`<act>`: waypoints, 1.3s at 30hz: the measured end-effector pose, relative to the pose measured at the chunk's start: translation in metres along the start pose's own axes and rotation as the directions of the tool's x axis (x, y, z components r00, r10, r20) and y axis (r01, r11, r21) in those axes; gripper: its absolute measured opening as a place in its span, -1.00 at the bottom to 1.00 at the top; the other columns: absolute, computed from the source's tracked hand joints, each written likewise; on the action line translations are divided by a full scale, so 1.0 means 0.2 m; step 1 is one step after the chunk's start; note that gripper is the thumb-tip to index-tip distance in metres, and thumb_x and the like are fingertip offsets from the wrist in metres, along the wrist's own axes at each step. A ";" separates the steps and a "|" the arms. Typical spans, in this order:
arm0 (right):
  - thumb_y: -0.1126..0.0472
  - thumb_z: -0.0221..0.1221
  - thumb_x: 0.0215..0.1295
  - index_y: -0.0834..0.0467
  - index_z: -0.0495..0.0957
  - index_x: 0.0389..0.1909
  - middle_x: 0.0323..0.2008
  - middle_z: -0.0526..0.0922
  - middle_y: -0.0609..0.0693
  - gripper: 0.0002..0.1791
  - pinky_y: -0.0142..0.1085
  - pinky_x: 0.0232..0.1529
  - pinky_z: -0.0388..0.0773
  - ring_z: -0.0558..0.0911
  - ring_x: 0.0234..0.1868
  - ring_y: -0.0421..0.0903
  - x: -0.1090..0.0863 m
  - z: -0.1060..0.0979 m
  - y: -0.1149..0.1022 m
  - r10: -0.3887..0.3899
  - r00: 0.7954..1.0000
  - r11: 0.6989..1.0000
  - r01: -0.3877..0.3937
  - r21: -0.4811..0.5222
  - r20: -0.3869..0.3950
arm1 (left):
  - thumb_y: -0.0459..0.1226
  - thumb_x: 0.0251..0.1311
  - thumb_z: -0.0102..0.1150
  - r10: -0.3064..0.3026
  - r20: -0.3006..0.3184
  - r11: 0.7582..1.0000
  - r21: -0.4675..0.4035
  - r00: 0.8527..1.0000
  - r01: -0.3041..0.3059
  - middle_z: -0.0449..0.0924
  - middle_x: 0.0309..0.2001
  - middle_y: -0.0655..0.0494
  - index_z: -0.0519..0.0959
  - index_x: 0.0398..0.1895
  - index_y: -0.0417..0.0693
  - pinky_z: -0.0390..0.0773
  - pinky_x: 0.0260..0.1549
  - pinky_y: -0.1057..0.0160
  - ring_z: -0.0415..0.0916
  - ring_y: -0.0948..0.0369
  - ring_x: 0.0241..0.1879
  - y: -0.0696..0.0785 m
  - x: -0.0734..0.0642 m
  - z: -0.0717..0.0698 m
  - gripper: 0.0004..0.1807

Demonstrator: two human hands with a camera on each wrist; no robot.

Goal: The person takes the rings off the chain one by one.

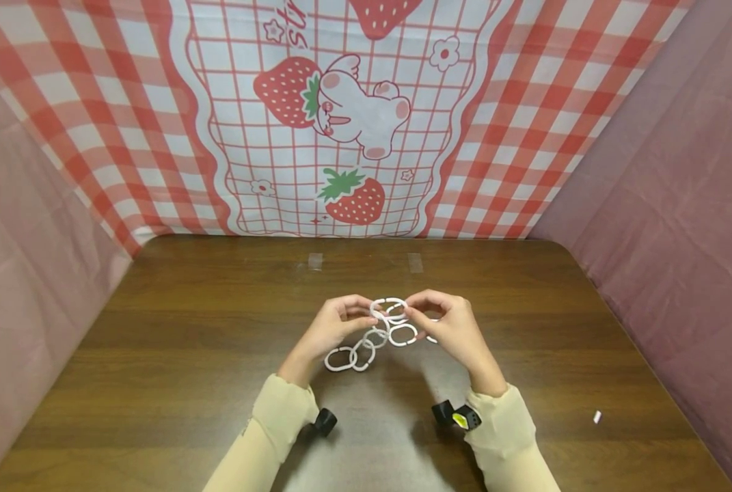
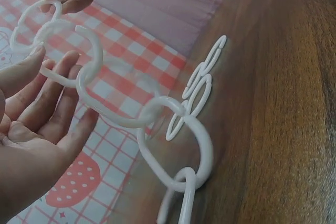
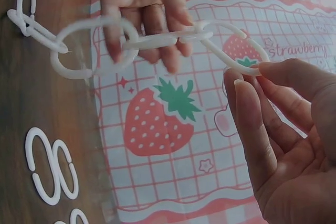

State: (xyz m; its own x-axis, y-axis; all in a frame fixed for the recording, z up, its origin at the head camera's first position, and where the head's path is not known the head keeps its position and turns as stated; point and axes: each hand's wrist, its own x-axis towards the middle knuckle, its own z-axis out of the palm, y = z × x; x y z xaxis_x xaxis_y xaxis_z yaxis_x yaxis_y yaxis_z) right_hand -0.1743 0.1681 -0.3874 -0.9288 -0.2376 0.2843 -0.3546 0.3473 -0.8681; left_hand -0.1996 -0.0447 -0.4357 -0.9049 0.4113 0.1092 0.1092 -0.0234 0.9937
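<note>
A chain of white plastic links (image 2: pixel 206 140) stretches between both hands and trails down to the table on the left. In the head view my left hand (image 1: pixel 329 326) pinches one link near the chain's upper end, thumb on top, with the other fingers loosely spread below. My right hand (image 1: pixel 458 331) pinches the end link (image 3: pixel 223 56) between thumb and fingertips; a small gap shows in that link's side. The two held links hook together close to the left fingertips. Several loose white links (image 3: pixel 30 156) lie on the table below and behind the hands.
The brown wooden table (image 1: pixel 175 328) has two strips of clear tape (image 1: pixel 315 262) at its back edge. A small white piece (image 1: pixel 597 416) lies at the right. Behind hangs a strawberry-print cloth (image 1: pixel 230 102), with pink curtains (image 1: pixel 667 150) at the sides.
</note>
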 end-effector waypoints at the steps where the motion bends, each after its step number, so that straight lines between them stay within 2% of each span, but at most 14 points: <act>1: 0.37 0.28 0.20 0.37 0.64 -0.29 -0.35 0.70 0.33 -0.88 -0.27 -0.61 0.63 0.60 -0.57 -0.33 0.00 0.00 0.00 -0.005 1.000 1.000 0.005 -0.008 -0.004 | -0.52 0.17 0.17 0.001 0.006 1.000 0.012 1.000 -0.001 0.60 -0.08 -0.45 0.50 -0.05 -0.57 0.63 -0.21 0.43 0.61 0.40 -0.28 0.00 0.00 0.00 -0.71; 3: 0.38 0.28 0.20 0.37 0.64 -0.29 -0.34 0.69 0.35 -0.88 -0.24 -0.61 0.63 0.58 -0.60 -0.33 0.00 0.00 -0.01 -0.013 1.000 1.000 0.013 -0.016 -0.011 | -0.52 0.18 0.15 0.008 0.024 1.000 0.030 1.000 -0.009 0.57 -0.09 -0.51 0.49 -0.06 -0.58 0.59 -0.26 0.49 0.57 0.46 -0.31 -0.01 0.00 0.00 -0.72; 5: 0.38 0.27 0.20 0.38 0.63 -0.28 -0.34 0.69 0.36 -0.87 -0.21 -0.61 0.64 0.58 -0.60 -0.34 -0.01 0.00 -0.02 -0.014 1.000 1.000 0.014 -0.019 -0.019 | -0.51 0.20 0.14 0.015 0.042 0.998 0.055 0.999 -0.017 0.57 -0.11 -0.52 0.50 -0.08 -0.59 0.61 -0.27 0.46 0.55 0.48 -0.33 -0.01 -0.01 0.00 -0.73; 8: 0.38 0.27 0.20 0.38 0.63 -0.28 -0.34 0.69 0.35 -0.88 -0.22 -0.61 0.65 0.60 -0.55 -0.36 -0.01 0.00 -0.03 -0.006 0.999 1.000 0.006 -0.020 -0.034 | -0.49 0.23 0.13 0.014 0.072 0.998 0.059 0.997 -0.018 0.59 -0.12 -0.50 0.51 -0.07 -0.59 0.69 -0.16 0.21 0.58 0.44 -0.31 -0.01 -0.01 -0.01 -0.73; 11: 0.38 0.28 0.19 0.38 0.64 -0.28 -0.35 0.70 0.31 -0.87 -0.21 -0.61 0.66 0.60 -0.50 -0.38 -0.01 -0.01 -0.03 0.000 0.998 1.000 -0.002 -0.029 -0.057 | -0.48 0.25 0.12 0.002 0.090 0.999 0.036 0.996 -0.005 0.62 -0.14 -0.47 0.51 -0.08 -0.60 0.63 -0.06 -0.09 0.62 0.41 -0.30 -0.02 -0.01 -0.01 -0.73; 14: 0.38 0.29 0.18 0.37 0.64 -0.27 -0.36 0.69 0.31 -0.86 -0.21 -0.61 0.66 0.59 -0.49 -0.38 0.00 -0.01 -0.02 0.000 0.997 1.000 -0.002 -0.026 -0.076 | -0.49 0.25 0.11 -0.009 0.087 1.000 0.005 0.996 0.009 0.63 -0.20 -0.48 0.51 -0.10 -0.62 0.57 -0.06 -0.20 0.64 0.40 -0.35 -0.02 -0.01 -0.01 -0.74; 18: 0.38 0.31 0.16 0.35 0.65 -0.28 -0.35 0.70 0.29 -0.87 -0.28 -0.53 0.68 0.60 -0.43 -0.39 0.01 -0.01 0.01 -0.006 0.995 1.000 0.003 -0.023 -0.098 | -0.51 0.24 0.11 0.001 0.048 1.000 0.001 0.999 -0.001 0.64 -0.26 -0.49 0.50 -0.13 -0.65 0.63 -0.11 -0.12 0.64 0.42 -0.40 -0.02 -0.01 -0.01 -0.75; 24: 0.40 0.31 0.14 0.32 0.68 -0.29 -0.32 0.73 0.27 -0.89 -0.34 -0.44 0.69 0.63 -0.39 -0.40 0.02 0.00 0.05 -0.021 0.994 0.999 0.017 -0.042 -0.108 | -0.53 0.21 0.13 -0.001 -0.006 1.000 0.002 1.000 0.001 0.64 -0.26 -0.48 0.51 -0.15 -0.66 0.70 -0.18 0.19 0.64 0.44 -0.42 -0.01 0.00 -0.01 -0.76; 29: 0.41 0.32 0.13 0.31 0.69 -0.29 -0.27 0.75 0.25 -0.88 -0.36 -0.42 0.69 0.65 -0.36 -0.42 0.02 0.01 0.06 -0.031 0.993 0.999 0.027 -0.036 -0.112 | -0.54 0.19 0.14 -0.007 -0.062 1.000 -0.007 0.998 0.006 0.65 -0.24 -0.46 0.51 -0.17 -0.65 0.66 -0.25 0.41 0.63 0.46 -0.42 0.01 0.00 0.00 -0.77; 34: 0.40 0.35 0.09 0.22 0.73 -0.34 -0.28 0.77 0.13 -0.90 -0.49 -0.35 0.66 0.64 -0.29 -0.47 0.02 0.02 0.06 -0.115 0.985 0.987 0.098 -0.128 -0.126 | -0.53 0.18 0.17 -0.018 -0.118 1.000 -0.010 0.993 0.017 0.67 -0.24 -0.41 0.53 -0.18 -0.63 0.62 -0.27 0.47 0.62 0.47 -0.43 0.02 0.00 0.00 -0.78; 39: 0.41 0.37 0.05 0.16 0.73 -0.39 -0.34 0.79 0.05 -0.89 -0.56 -0.44 0.61 0.69 -0.32 -0.33 0.02 0.03 0.08 -0.220 0.967 0.950 0.181 -0.254 -0.132 | -0.51 0.16 0.21 -0.029 -0.173 1.000 -0.012 0.985 0.027 0.67 -0.22 -0.38 0.55 -0.19 -0.60 0.62 -0.27 0.47 0.61 0.47 -0.43 0.03 0.00 0.00 -0.78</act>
State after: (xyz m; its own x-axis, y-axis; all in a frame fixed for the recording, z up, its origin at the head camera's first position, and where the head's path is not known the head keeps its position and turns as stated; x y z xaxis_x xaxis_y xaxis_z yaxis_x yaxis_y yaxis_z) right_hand -0.1829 0.1670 -0.4032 -0.8341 -0.1866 0.5191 -0.5327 0.5170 -0.6700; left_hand -0.1985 -0.0446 -0.4302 -0.9651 0.2483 0.0828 0.0796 -0.0231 0.9966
